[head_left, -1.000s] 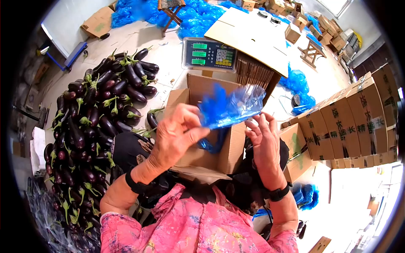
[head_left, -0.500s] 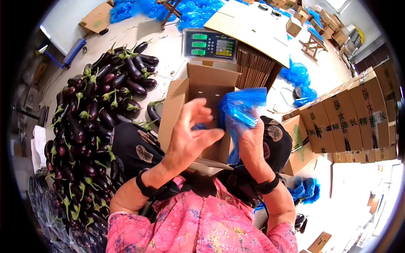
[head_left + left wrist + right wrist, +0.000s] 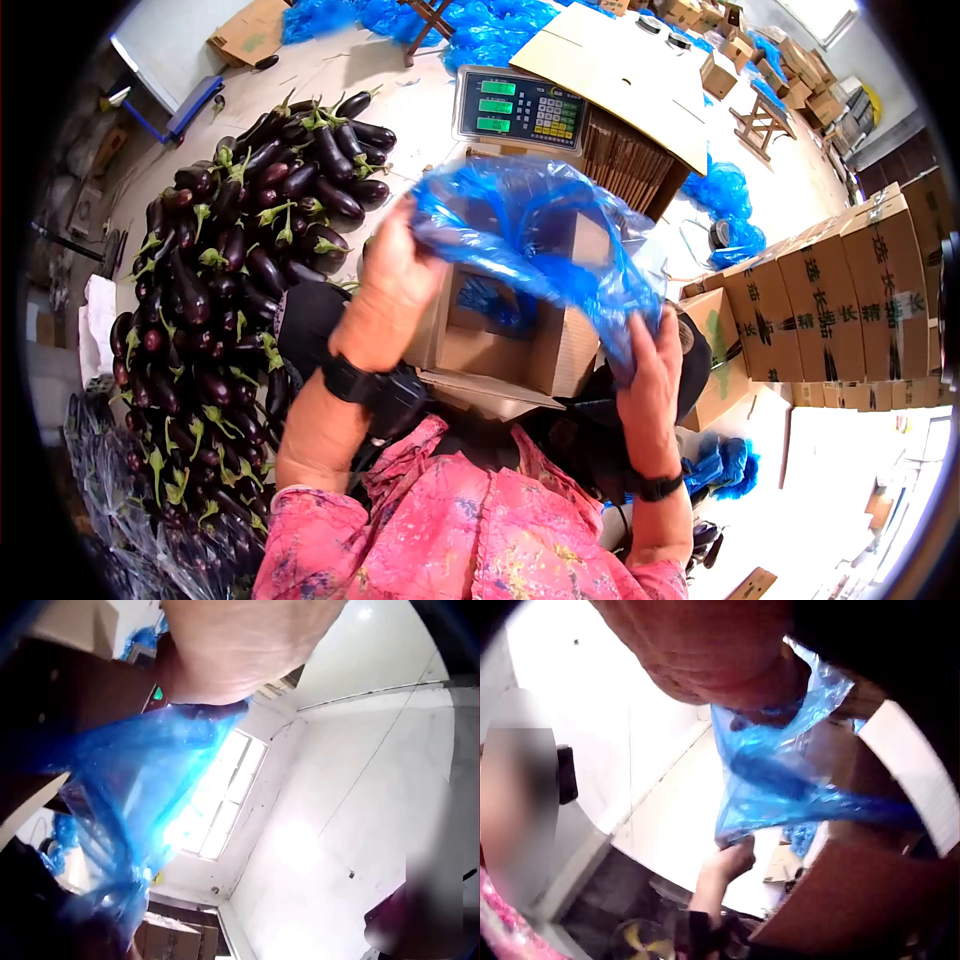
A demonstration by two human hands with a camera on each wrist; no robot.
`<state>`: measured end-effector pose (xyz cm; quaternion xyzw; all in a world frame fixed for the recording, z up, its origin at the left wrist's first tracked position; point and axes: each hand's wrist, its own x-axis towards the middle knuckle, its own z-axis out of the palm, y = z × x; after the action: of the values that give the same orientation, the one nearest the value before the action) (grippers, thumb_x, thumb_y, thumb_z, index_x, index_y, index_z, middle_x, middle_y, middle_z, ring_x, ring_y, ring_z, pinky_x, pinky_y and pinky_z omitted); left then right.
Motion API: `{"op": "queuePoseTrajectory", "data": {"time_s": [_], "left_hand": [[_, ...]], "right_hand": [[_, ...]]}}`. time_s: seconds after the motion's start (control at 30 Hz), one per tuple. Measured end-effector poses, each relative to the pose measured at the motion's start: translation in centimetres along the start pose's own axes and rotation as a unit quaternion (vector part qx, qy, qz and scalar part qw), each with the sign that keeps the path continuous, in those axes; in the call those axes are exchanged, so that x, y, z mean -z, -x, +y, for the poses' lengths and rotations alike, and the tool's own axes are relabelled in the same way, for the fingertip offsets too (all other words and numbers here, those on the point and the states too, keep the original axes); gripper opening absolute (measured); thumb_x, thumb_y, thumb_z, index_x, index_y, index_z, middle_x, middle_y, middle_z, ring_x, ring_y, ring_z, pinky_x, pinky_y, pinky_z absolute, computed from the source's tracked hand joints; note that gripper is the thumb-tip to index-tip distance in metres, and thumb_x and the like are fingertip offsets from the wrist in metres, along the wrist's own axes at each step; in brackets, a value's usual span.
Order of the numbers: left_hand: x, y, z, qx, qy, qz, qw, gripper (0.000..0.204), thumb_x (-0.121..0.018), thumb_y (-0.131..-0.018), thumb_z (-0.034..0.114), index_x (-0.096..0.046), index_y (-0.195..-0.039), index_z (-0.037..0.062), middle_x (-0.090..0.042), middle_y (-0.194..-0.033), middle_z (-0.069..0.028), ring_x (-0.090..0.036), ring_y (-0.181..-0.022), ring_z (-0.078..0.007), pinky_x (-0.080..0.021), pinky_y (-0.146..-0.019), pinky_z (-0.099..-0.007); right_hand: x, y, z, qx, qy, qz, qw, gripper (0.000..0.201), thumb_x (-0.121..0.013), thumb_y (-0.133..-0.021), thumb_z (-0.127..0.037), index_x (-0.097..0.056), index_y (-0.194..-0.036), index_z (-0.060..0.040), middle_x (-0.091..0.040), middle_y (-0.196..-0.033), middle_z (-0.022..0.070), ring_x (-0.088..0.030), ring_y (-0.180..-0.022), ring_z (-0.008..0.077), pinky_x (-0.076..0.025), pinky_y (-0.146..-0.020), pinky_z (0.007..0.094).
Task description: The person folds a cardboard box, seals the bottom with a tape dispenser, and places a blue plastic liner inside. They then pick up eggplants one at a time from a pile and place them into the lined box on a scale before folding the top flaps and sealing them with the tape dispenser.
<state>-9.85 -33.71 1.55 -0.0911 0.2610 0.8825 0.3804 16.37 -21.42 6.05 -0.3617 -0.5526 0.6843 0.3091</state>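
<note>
**Translucent blue plastic bag [image 3: 590, 280] spread between my two hands**

My grip is closed on the thin film at both sides. My left hand [image 3: 400, 265] clasps one side of the bag, and my right hand [image 3: 652, 375] pinches the other, lower edge, with the film bunched at the fingers. Between them the bag arches above an open brown cardboard box [image 3: 488, 392] that sits close in front of me, its flaps folded outward. Crinkled blue film [image 3: 495, 302] shows inside the box — I cannot tell whether it belongs to the same bag.

A large heap of dark purple eggplants [image 3: 190, 290] with green stems lies on the pale floor [image 3: 415, 95] to my left. Just beyond the box stands a flat scale display with green readouts and a keypad [image 3: 519, 109], near a stack of folded brown cardboard [image 3: 630, 150] with a broad pale sheet [image 3: 620, 75] on top. To my right stands a row of tall brown cartons printed with dark characters [image 3: 820, 290] — well apart from the eggplants.
</note>
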Motion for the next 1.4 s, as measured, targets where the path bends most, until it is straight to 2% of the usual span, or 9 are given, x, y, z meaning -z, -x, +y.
{"op": "queuePoseTrajectory", "data": {"time_s": [0.23,0.43,0.57,0.63,0.8,1.03,1.17,1.2,1.4], "left_hand": [[-0.1,1.2,9.8,-0.114,-0.282,-0.075,0.950,0.013,-0.067,-0.096,0.016,-0.069,-0.106,0.0076,-0.071,-0.097,-0.0018,-0.067,-0.084,-0.0097,-0.055,-0.075,-0.0256],[-0.7,1.3,16.1,-0.128,-0.617,-0.089,0.771,0.019,-0.059,-0.101,0.022,-0.068,-0.104,0.0052,-0.064,-0.091,0.0063,-0.057,-0.082,-0.0026,-0.048,-0.077,-0.0207],[0.2,1.2,16.7,-0.166,-0.714,-0.124,0.669,0.023,-0.058,-0.102,0.023,-0.065,-0.098,0.0019,-0.057,-0.082,0.0066,-0.048,-0.081,-0.0027,-0.043,-0.077,-0.0212],[-0.1,1.5,15.9,-0.205,-0.775,-0.149,0.579,0.025,-0.058,-0.102,0.024,-0.064,-0.097,0.0005,-0.056,-0.080,0.0054,-0.047,-0.079,-0.0043,-0.042,-0.075,-0.0221],[-3.3,3.7,13.4,-0.196,-0.759,-0.224,0.579,0.030,-0.058,-0.103,0.026,-0.066,-0.107,-0.0021,-0.056,-0.076,0.0016,-0.046,-0.072,-0.0061,-0.041,-0.067,-0.0240],[-3.6,6.8,11.2,-0.256,-0.747,-0.379,0.483,0.021,-0.063,-0.094,0.013,-0.069,-0.109,-0.0012,-0.070,-0.084,-0.0161,-0.069,-0.071,-0.0257,-0.052,-0.065,-0.0329],[-5.0,8.6,11.3,-0.192,-0.783,-0.380,0.453,0.018,-0.065,-0.093,0.012,-0.071,-0.105,-0.0001,-0.072,-0.090,-0.0162,-0.070,-0.077,-0.0315,-0.055,-0.069,-0.0338],[-5.0,8.5,11.4,-0.182,-0.786,-0.376,0.455,0.017,-0.065,-0.093,0.012,-0.071,-0.104,0.0003,-0.072,-0.092,-0.0166,-0.070,-0.078,-0.0329,-0.054,-0.069,-0.0347],[-0.8,4.7,14.6,-0.193,-0.786,-0.338,0.480,0.018,-0.065,-0.093,0.013,-0.070,-0.099,-0.0023,-0.071,-0.089,-0.0169,-0.068,-0.078,-0.0341,-0.054,-0.071,-0.0357]], "right_hand": [[7.6,6.2,-2.9,-0.103,0.144,0.022,0.984,0.005,-0.060,-0.099,-0.015,-0.060,-0.101,-0.0102,-0.050,-0.082,-0.0079,-0.043,-0.076,0.0012,-0.034,-0.065,0.0181],[13.6,5.4,-2.1,0.000,0.305,0.093,0.948,0.011,-0.058,-0.100,-0.016,-0.059,-0.101,-0.0059,-0.054,-0.084,-0.0047,-0.043,-0.073,0.0050,-0.034,-0.065,0.0196],[12.5,6.4,-5.4,0.064,0.556,-0.102,0.822,0.044,-0.070,-0.086,-0.019,-0.059,-0.124,-0.0003,-0.059,-0.131,0.0215,-0.059,-0.118,0.0369,-0.046,-0.099,0.0396],[10.1,6.6,-8.7,0.114,0.516,-0.142,0.837,0.055,-0.074,-0.082,-0.027,-0.059,-0.127,-0.0004,-0.052,-0.142,0.0191,-0.057,-0.121,0.0327,-0.045,-0.098,0.0388],[2.7,1.4,-11.7,0.163,0.355,-0.136,0.911,0.053,-0.073,-0.082,-0.026,-0.060,-0.128,-0.0027,-0.056,-0.139,0.0161,-0.058,-0.120,0.0253,-0.048,-0.093,0.0366],[-8.3,-9.6,-6.3,0.403,0.429,-0.307,0.748,0.103,-0.090,-0.067,-0.040,-0.038,-0.151,-0.0118,-0.035,-0.156,0.0187,-0.031,-0.144,0.0404,-0.034,-0.114,0.0510],[-11.9,-9.2,-6.7,0.168,0.473,-0.583,0.639,0.065,-0.087,-0.073,-0.027,-0.062,-0.131,-0.0098,-0.069,-0.114,0.0192,-0.065,-0.107,0.0372,-0.052,-0.090,0.0432],[-10.7,-9.5,-5.0,0.165,0.401,-0.598,0.674,0.033,-0.077,-0.080,-0.020,-0.072,-0.107,-0.0023,-0.069,-0.084,0.0246,-0.068,-0.077,0.0399,-0.054,-0.072,0.0426],[-2.5,-11.8,-5.7,0.089,0.386,-0.527,0.752,0.031,-0.071,-0.093,-0.025,-0.066,-0.111,-0.0008,-0.067,-0.091,0.0070,-0.063,-0.083,0.0166,-0.051,-0.073,0.0328]]}}
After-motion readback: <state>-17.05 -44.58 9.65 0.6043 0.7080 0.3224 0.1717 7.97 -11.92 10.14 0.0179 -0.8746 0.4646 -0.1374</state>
